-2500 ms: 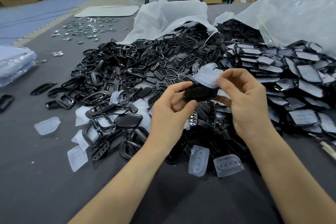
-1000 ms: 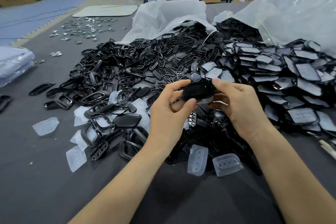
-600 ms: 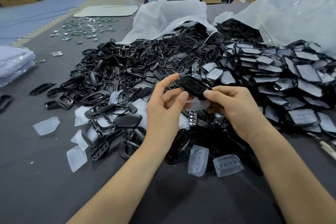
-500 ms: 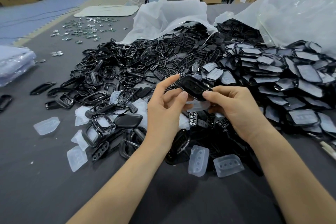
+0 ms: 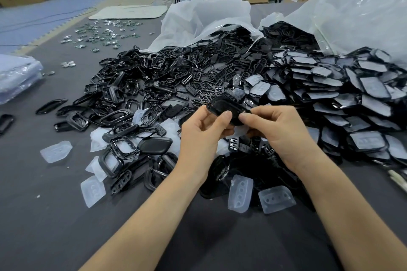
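While both hands meet above the middle of the grey tabletop, the black shell is held in the air between them, just over the near edge of the heap. The left hand has its grip closed on the shell's near side, thumb on top and fingers underneath. The right hand pinches the shell's right end between thumb and forefinger. A clear pad shows pale below the shell. It may be only partly seated, though the fingers hide the join. So this piece looks midway: shell and pad are brought together, but the pressing home is not yet finished. At 3 o'clock from the hands lies the stack of fitted shells, a good share of work done. At 10 o'clock the loose black frames spread wide, and more spill from the plastic bags at 12 o'clock, so most of the job seems left. Two spare pads wait at 6 o'clock.
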The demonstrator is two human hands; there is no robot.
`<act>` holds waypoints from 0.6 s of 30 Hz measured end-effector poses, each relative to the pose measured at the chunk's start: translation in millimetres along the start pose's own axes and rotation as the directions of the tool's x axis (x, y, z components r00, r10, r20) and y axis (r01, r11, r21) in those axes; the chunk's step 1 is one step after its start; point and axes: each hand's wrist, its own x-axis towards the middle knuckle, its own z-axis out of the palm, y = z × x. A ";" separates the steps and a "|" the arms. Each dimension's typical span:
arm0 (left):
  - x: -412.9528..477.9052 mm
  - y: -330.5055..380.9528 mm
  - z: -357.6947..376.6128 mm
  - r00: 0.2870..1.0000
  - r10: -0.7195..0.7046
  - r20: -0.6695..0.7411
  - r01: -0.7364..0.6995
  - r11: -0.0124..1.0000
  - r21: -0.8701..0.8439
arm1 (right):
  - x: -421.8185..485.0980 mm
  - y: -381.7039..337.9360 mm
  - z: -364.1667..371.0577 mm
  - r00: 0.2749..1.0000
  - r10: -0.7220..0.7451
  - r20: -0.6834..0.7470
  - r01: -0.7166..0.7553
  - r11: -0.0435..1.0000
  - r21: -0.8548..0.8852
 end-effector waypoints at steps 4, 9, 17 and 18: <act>-0.4 1.3 0.1 1.000 -0.015 -0.002 0.015 1.000 0.021 | 0.2 1.0 0.6 1.000 0.015 0.020 -0.014 1.000 -0.010; -1.4 1.2 -0.9 0.999 -0.040 -0.020 0.041 0.999 0.033 | 0.7 1.9 -0.2 0.999 0.025 0.045 -0.024 0.999 -0.026; -2.8 8.6 0.2 0.999 0.003 -0.037 0.001 0.993 0.117 | 1.2 -1.6 -4.7 0.997 0.058 0.045 -0.058 0.998 0.003; -2.3 9.4 -0.1 0.999 0.006 -0.051 0.000 0.992 0.126 | 2.7 -2.2 -7.7 0.998 0.068 -0.002 -0.068 0.997 0.023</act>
